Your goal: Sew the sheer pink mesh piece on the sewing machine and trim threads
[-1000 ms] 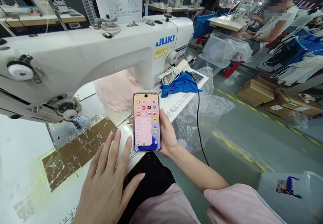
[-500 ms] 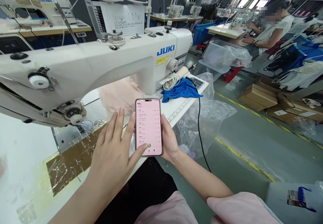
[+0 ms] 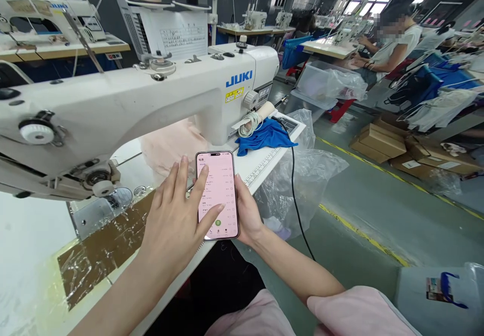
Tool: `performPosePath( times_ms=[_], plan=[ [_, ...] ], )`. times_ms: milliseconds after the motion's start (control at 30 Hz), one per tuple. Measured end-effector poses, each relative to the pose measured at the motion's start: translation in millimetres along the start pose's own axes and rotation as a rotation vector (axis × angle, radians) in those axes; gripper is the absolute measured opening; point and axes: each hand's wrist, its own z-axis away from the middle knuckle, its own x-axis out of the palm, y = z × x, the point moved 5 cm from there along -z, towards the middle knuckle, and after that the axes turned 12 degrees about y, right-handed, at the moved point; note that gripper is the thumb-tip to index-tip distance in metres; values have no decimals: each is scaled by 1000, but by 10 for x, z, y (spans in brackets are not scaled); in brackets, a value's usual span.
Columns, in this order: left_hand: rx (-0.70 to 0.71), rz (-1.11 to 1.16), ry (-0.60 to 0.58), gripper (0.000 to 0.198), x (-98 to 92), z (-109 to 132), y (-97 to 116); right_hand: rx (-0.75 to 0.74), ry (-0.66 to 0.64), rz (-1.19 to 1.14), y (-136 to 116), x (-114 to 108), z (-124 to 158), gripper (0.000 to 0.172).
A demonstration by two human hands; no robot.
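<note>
A smartphone (image 3: 223, 189) with a pink screen showing a list and a green round button is held upright near the table's front edge. My right hand (image 3: 247, 212) grips it from the right side and behind, most of its fingers hidden by the phone. Over the phone's left part, my left hand (image 3: 176, 212) is open with fingers spread; its index finger and thumb lie over the screen. Whether they touch the glass I cannot tell. Behind the hands stands a white sewing machine (image 3: 170, 86), with pale pink fabric (image 3: 170, 144) under its arm.
Blue cloth (image 3: 266, 136), a coiled pale cord (image 3: 250, 124) and a thread cone (image 3: 265, 109) lie at the machine's right end. A black cable (image 3: 294, 189) hangs down past clear plastic (image 3: 317, 169). Cardboard boxes (image 3: 381, 142) sit on the floor; a co-worker (image 3: 397, 48) sits farther back.
My left hand has moved right over the phone, its thumb now higher on the screen. The view has shifted slightly, and the green button is now uncovered.
</note>
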Motion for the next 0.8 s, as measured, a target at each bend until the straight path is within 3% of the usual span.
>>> performPosePath(
  times_ms=[333,800],
  plan=[
    [-51,-6,-3,72,-115,86,-124,44,-66,55,0,33,12,63],
    [-41,-56,22,72,-232,374,-153,-5,-89,58,-10,63,16,62]
  ],
)
